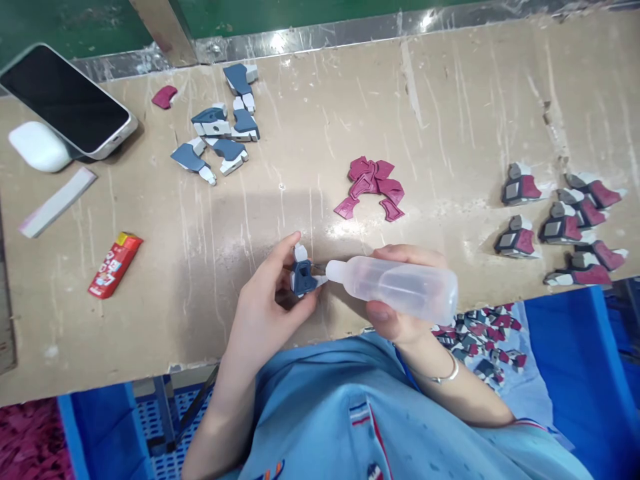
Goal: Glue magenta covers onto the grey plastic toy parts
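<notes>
Between thumb and fingers, my left hand (270, 303) pinches a small blue and white plastic part (302, 277) above the near side of the table. My right hand (405, 320) is wrapped round a translucent squeeze bottle (400, 283), tilted on its side with its nozzle pointing left at the part. Whether the thin tip touches the part I cannot tell. Beyond the bottle lies a loose pile of maroon plastic pieces (367, 183). Farther left rests a group of blue and white parts (225, 150), with a single maroon piece (165, 97) beside it.
Several assembled maroon and grey parts (560, 223) stand at the right. A phone (70, 100), a white case (39, 147), a pale strip (57, 202) and a red packet (115, 265) lie at the left. Blue bins (575, 360) sit below the table edge.
</notes>
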A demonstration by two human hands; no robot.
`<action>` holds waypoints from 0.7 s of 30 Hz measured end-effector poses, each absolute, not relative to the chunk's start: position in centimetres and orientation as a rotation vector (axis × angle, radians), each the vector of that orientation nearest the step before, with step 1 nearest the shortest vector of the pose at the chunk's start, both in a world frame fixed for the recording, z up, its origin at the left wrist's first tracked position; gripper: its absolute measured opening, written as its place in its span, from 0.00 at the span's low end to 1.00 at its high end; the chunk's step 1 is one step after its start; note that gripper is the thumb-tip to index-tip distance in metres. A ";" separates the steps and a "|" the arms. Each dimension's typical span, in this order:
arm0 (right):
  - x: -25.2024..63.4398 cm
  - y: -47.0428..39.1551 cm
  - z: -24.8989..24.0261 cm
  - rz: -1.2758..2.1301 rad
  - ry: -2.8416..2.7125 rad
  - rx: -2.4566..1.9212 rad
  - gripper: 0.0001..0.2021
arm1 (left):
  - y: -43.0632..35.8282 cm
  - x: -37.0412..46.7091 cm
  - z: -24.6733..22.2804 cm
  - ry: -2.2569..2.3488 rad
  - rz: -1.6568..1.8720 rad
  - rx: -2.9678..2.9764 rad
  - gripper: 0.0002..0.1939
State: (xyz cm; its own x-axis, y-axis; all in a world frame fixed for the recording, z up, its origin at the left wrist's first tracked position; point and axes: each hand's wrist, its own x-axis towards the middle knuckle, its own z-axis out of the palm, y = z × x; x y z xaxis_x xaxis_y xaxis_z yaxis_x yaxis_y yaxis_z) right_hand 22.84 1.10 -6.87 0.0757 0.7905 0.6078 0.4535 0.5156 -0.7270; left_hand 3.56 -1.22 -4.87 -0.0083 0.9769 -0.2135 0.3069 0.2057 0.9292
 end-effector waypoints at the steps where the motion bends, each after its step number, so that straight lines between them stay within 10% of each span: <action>1: 23.0 1.1 -6.9 0.356 -1.561 -1.112 0.20 | -1.2 3.6 -4.8 1.514 0.856 1.278 0.34; 21: 34.5 6.5 -6.6 1.281 -1.089 -1.168 0.33 | -2.2 3.8 -4.6 1.637 0.791 1.152 0.31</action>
